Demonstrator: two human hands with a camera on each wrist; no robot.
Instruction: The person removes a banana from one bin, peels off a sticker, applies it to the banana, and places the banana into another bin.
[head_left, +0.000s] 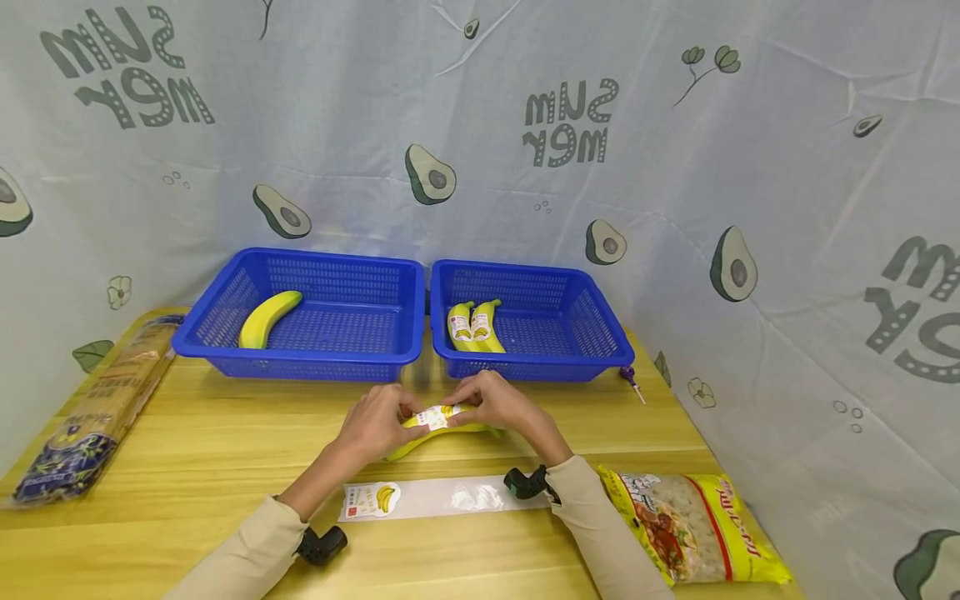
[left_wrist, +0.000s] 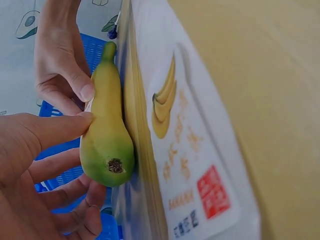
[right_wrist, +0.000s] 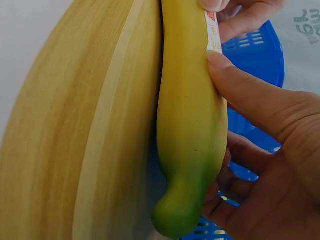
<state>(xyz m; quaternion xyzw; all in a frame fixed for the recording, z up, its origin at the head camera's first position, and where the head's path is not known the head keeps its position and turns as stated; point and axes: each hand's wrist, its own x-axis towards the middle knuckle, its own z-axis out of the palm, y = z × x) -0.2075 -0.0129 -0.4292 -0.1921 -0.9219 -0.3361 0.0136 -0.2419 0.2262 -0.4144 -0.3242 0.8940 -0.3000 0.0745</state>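
Head view: I see both hands meet over a banana (head_left: 438, 427) lying on the table (head_left: 225, 450), just near of the two blue baskets. My left hand (head_left: 378, 425) and right hand (head_left: 504, 406) each pinch it, fingers curled at a white label (head_left: 433, 417) round its middle. A backing strip (head_left: 442, 497) lies nearer me. I judge the label could crease or stick crooked if one thumb presses before the other.

Left wrist view: the left thumb (left_wrist: 55, 127) presses the banana's (left_wrist: 106, 132) side, the other fingers curled under it; the right hand (left_wrist: 62, 65) pinches farther along.

Right wrist view: the right thumb (right_wrist: 240, 87) holds down the label edge (right_wrist: 214, 32) on the banana (right_wrist: 190, 125). The fruit might roll if that pinch loosens.
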